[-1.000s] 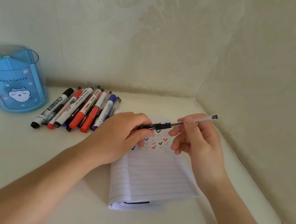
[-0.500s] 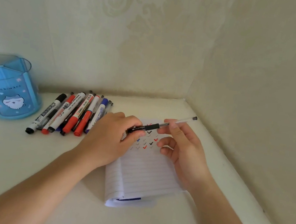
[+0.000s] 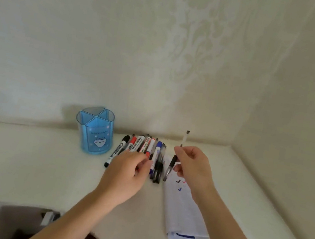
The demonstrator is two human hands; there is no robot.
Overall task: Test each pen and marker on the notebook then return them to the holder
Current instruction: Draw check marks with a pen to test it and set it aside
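Counter: the pale counter (image 3: pixel 42 163) ran back into a wall corner and carried all the gear within reach of both hands.
Notebook: the lined notebook (image 3: pixel 183 212) lay open on the counter under the right forearm, placed so the writing hand could drop straight onto the page.
Holder: the blue divided pen holder (image 3: pixel 96 136) stood upright near the back wall, left of the row. No pen stood up out of it, so I judged the return step not yet begun.
Row: the markers and pens (image 3: pixel 140 145) lay side by side between holder and notebook, laid out flat, probably so each could be picked off singly.
Left hand: the left hand (image 3: pixel 127 174) hung over the near ends of the row with fingers curled down. It was blurred, and I could not tell whether it had hold of anything. Likely reaching for the next one, or setting something down.
Right hand: the right hand (image 3: pixel 192 166) was raised above the top of the notebook, fingers and thumb pinching a pen mid-barrel.
Pen: the clear-barrelled gel pen (image 3: pixel 172 163) was held steeply, lower end down beside the row, just off the page edge. I could not tell whether it was capped.
Marks: small black, red and blue ticks (image 3: pixel 180 185) sat on the upper page, suggesting several pens were tested.
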